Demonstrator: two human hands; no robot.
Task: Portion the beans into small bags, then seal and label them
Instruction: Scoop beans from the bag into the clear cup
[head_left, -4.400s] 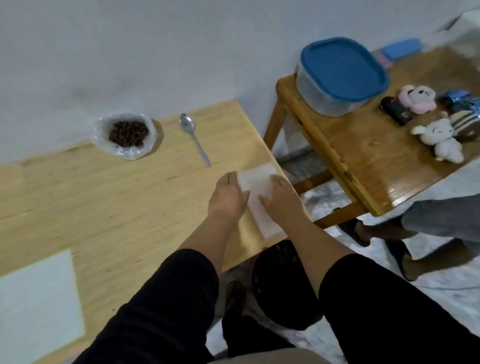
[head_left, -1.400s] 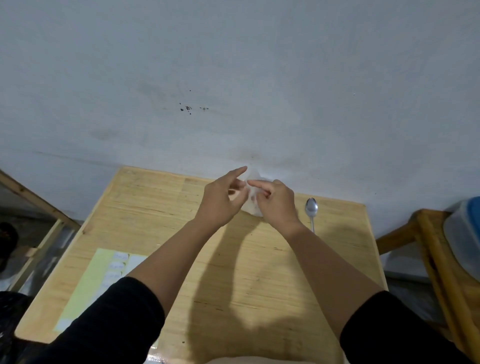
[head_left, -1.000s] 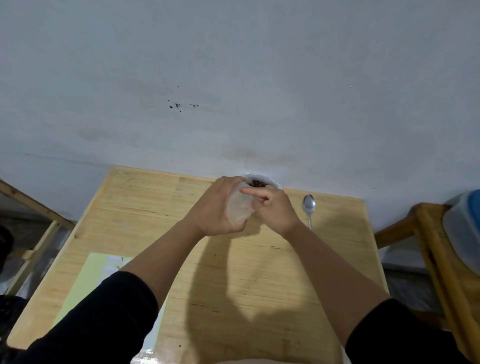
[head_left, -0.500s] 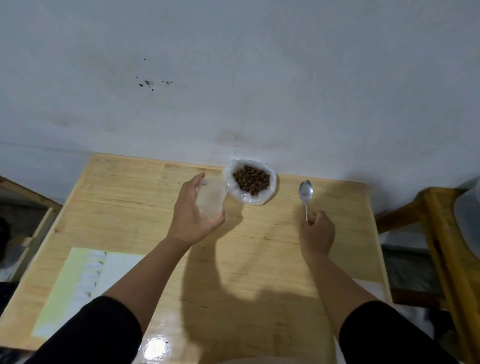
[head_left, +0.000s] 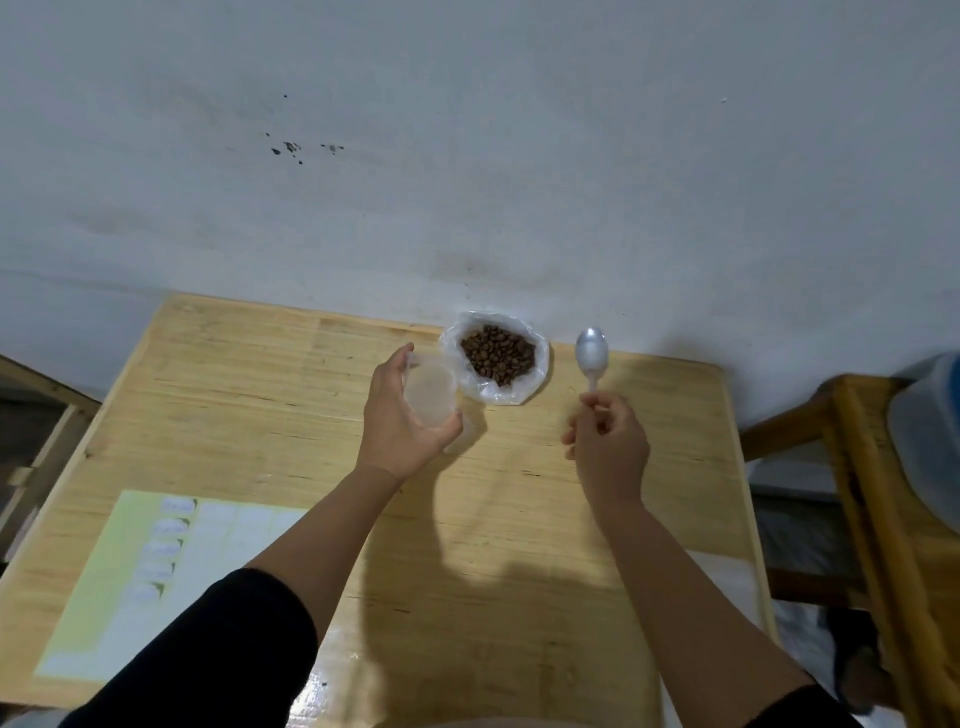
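A pile of brown beans (head_left: 497, 354) sits in an open white plastic bag (head_left: 493, 392) at the far edge of the wooden table (head_left: 260, 405), against the wall. My left hand (head_left: 400, 421) holds a small clear bag (head_left: 430, 397) with its mouth spread open, just left of the beans. My right hand (head_left: 610, 447) grips the handle of a metal spoon (head_left: 591, 354), lifted with its bowl pointing toward the wall, to the right of the beans.
A sheet of white labels (head_left: 150, 577) lies at the table's near left. A stack of small bags (head_left: 727, 577) rests at the near right edge. A second wooden table (head_left: 878, 519) with a blue-lidded container (head_left: 930, 441) stands to the right.
My right hand has closed on the spoon's handle and lifted it off the table. My left hand still holds the small bag open next to the beans.
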